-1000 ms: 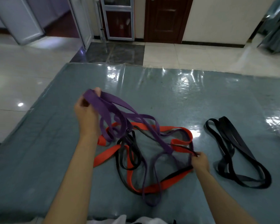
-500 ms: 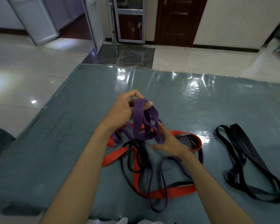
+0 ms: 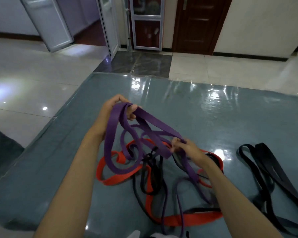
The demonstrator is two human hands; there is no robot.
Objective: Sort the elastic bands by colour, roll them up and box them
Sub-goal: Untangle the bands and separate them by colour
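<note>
- Since half a second ago, the right hand (image 3: pixel 187 148) has closed its fingers on a strand of the purple bands (image 3: pixel 120 140); before, it lay open-palmed beside them. The left hand (image 3: pixel 115 114) has lifted its loops slightly higher.
- Purple bands: several loops hang from the left hand, raised above the bench (image 3: pixel 213 117). One wide strand runs taut from the left hand down to the right hand. Thinner purple loops trail down onto the pile and toward the near edge.
- Left hand: fingers and thumb curled round the tops of the purple loops, gripping them.
- Right hand: fingers pinch the wide purple strand, just above the pile.
- Red bands (image 3: pixel 110 179): lying flat on the bench under the purple loops, tangled with them, extending to the near right.
- Thin black bands (image 3: pixel 150 179): interlaced with the red and purple in the middle of the pile.
- Separate black bands (image 3: pixel 265 169): laid on the bench to the right, well apart from the pile.
- Bench: covered with a glossy grey-blue sheet.
- Beyond: pale tiled floor (image 3: pixel 33 79), a dark wooden door (image 3: pixel 196 23).
</note>
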